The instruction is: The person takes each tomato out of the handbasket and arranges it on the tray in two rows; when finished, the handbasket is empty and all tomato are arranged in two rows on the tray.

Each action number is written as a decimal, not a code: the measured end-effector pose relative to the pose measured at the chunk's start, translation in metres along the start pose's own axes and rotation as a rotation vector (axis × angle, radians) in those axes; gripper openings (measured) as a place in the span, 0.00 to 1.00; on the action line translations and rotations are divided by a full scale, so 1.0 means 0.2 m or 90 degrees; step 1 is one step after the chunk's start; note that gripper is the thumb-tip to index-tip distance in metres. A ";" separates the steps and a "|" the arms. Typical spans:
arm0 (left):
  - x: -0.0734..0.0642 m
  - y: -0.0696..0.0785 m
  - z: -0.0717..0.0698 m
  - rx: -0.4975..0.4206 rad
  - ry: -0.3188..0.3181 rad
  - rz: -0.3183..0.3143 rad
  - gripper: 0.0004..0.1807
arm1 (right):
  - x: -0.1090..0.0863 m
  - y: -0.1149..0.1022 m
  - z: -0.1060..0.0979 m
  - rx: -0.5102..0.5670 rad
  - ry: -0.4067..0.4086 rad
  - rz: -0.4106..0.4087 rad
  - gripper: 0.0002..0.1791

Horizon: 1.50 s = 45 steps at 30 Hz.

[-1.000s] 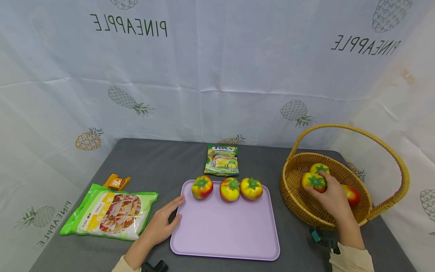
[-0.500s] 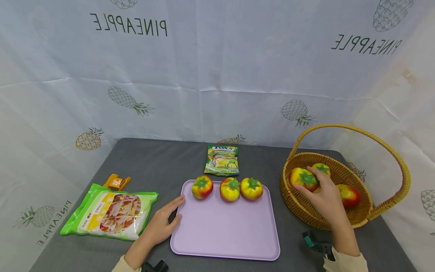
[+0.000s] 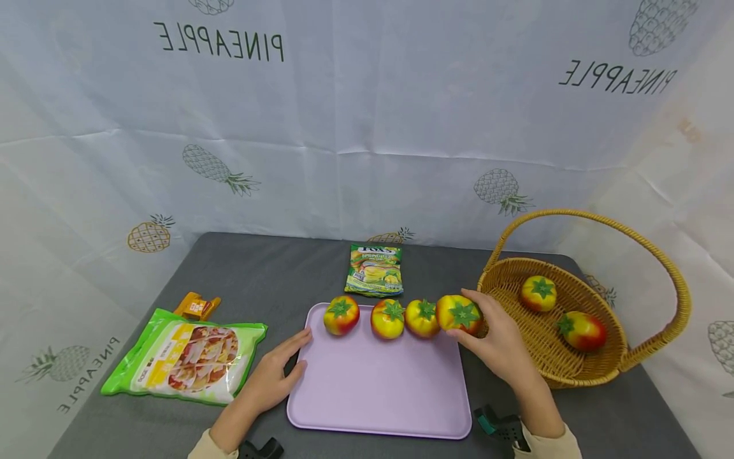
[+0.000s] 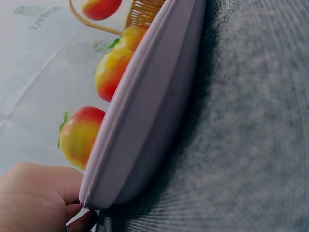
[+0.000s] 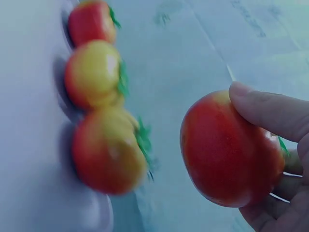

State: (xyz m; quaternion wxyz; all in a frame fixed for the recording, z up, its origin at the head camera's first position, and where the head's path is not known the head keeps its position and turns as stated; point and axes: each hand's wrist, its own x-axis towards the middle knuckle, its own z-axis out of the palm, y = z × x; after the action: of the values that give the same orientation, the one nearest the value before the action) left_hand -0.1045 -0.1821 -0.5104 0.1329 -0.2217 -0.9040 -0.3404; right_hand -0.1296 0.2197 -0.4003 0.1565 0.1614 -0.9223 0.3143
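My right hand [image 3: 499, 335] holds a red-and-yellow persimmon [image 3: 459, 313] with a green leafy top, thumb and fingers around its sides. The fruit is over the right rim of the lilac tray [image 3: 378, 389]. Close-up in the right wrist view, the held persimmon [image 5: 227, 150] hangs apart from the row. Three persimmons line the tray's back edge: a left one [image 3: 341, 316], a middle one [image 3: 388, 319] and a right one [image 3: 423, 318]. My left hand [image 3: 272, 379] grips the tray's left rim; in the left wrist view, fingers [image 4: 72, 211] lie below the lip.
To the right stands a wicker basket [image 3: 541, 373] with a tall arched handle, two more fruits inside: one upright [image 3: 539, 293], one on its side [image 3: 583, 331]. A green candy bag [image 3: 374, 271] lies behind the tray. Left are a food bag [image 3: 189, 360] and an orange packet [image 3: 197, 307].
My right hand has lifted the persimmon out of the basket and carried it left to the tray's right edge. The left hand has stayed at the tray's left rim.
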 end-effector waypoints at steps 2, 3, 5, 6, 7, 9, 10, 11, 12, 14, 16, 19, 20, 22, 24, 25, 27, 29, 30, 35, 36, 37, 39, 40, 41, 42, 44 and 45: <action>0.00 0.00 0.00 -0.001 0.000 -0.001 0.26 | 0.00 -0.02 0.04 0.009 -0.011 -0.007 0.40; 0.00 0.00 0.00 -0.001 0.000 -0.002 0.26 | 0.00 -0.04 0.06 0.014 -0.017 -0.009 0.40; 0.00 0.00 0.00 0.000 -0.001 -0.003 0.26 | 0.00 -0.06 0.10 0.025 -0.031 -0.013 0.40; 0.00 0.00 0.00 0.002 -0.002 -0.004 0.26 | 0.00 -0.08 0.12 0.030 -0.039 -0.016 0.40; 0.00 0.00 0.00 0.002 -0.003 -0.005 0.26 | 0.00 -0.09 0.13 0.035 -0.047 -0.019 0.40; 0.00 0.00 0.00 0.006 -0.006 -0.006 0.27 | 0.00 -0.12 0.18 0.045 -0.062 -0.031 0.40; 0.00 0.00 0.00 0.009 -0.007 -0.006 0.27 | 0.00 -0.13 0.20 0.050 -0.070 -0.038 0.40; 0.00 0.00 0.00 0.011 -0.008 -0.007 0.27 | 0.00 -0.15 0.22 0.054 -0.078 -0.047 0.40; 0.00 0.01 -0.01 0.014 -0.009 -0.008 0.27 | 0.00 -0.17 0.24 0.059 -0.085 -0.057 0.40; 0.00 0.01 -0.01 0.017 -0.009 -0.008 0.27 | 0.00 -0.20 0.28 0.065 -0.098 -0.077 0.39; 0.00 0.01 -0.01 0.019 -0.008 -0.009 0.27 | 0.00 -0.24 0.31 0.071 -0.118 -0.091 0.38; 0.00 0.01 -0.01 0.023 -0.006 -0.008 0.27 | 0.00 -0.29 0.37 0.085 -0.153 -0.105 0.38; 0.00 0.01 -0.01 0.024 -0.005 -0.006 0.27 | 0.00 -0.31 0.39 0.089 -0.166 -0.107 0.38; 0.00 0.01 -0.01 0.024 -0.002 -0.001 0.27 | 0.00 -0.34 0.43 0.098 -0.189 -0.117 0.38; 0.00 0.01 0.00 0.023 0.001 0.004 0.27 | 0.01 -0.36 0.47 0.097 -0.208 -0.127 0.37; 0.00 0.01 0.00 0.020 0.003 0.007 0.27 | 0.01 -0.37 0.49 0.098 -0.218 -0.132 0.37; 0.00 0.01 0.00 0.015 0.007 0.012 0.27 | 0.01 -0.39 0.53 0.091 -0.232 -0.142 0.38; 0.00 0.00 0.00 0.009 0.012 0.019 0.27 | 0.02 -0.41 0.57 0.080 -0.244 -0.149 0.38; 0.00 0.00 0.00 0.006 0.015 0.024 0.27 | 0.02 -0.42 0.59 0.079 -0.251 -0.149 0.38; 0.00 0.00 0.00 0.004 0.026 0.046 0.26 | 0.02 -0.46 0.65 0.075 -0.275 -0.157 0.38; 0.00 0.00 0.00 0.004 0.028 0.050 0.26 | 0.01 -0.47 0.66 0.078 -0.280 -0.159 0.38; 0.00 0.00 0.00 0.005 0.028 0.051 0.26 | 0.01 -0.48 0.66 0.076 -0.285 -0.163 0.38; 0.00 0.00 0.00 0.004 0.028 0.052 0.26 | 0.00 -0.49 0.68 0.072 -0.293 -0.173 0.38; 0.00 0.00 0.00 0.004 0.028 0.051 0.26 | 0.00 -0.50 0.68 0.071 -0.297 -0.176 0.38; 0.00 0.01 0.00 0.003 0.027 0.049 0.26 | 0.00 -0.50 0.69 0.068 -0.300 -0.178 0.38; 0.00 0.01 0.00 0.003 0.026 0.048 0.26 | -0.01 -0.51 0.69 0.065 -0.303 -0.180 0.38; 0.00 0.01 -0.01 0.003 0.024 0.045 0.26 | -0.01 -0.51 0.70 0.061 -0.308 -0.181 0.37; 0.00 0.01 -0.01 0.004 0.023 0.044 0.26 | -0.01 -0.51 0.70 0.061 -0.312 -0.179 0.37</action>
State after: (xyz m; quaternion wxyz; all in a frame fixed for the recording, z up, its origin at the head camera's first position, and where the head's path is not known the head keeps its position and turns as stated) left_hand -0.1033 -0.1819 -0.5085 0.1619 -0.2459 -0.8944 -0.3367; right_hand -0.1133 0.0542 -0.4528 -0.0371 0.3658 -0.8855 0.2840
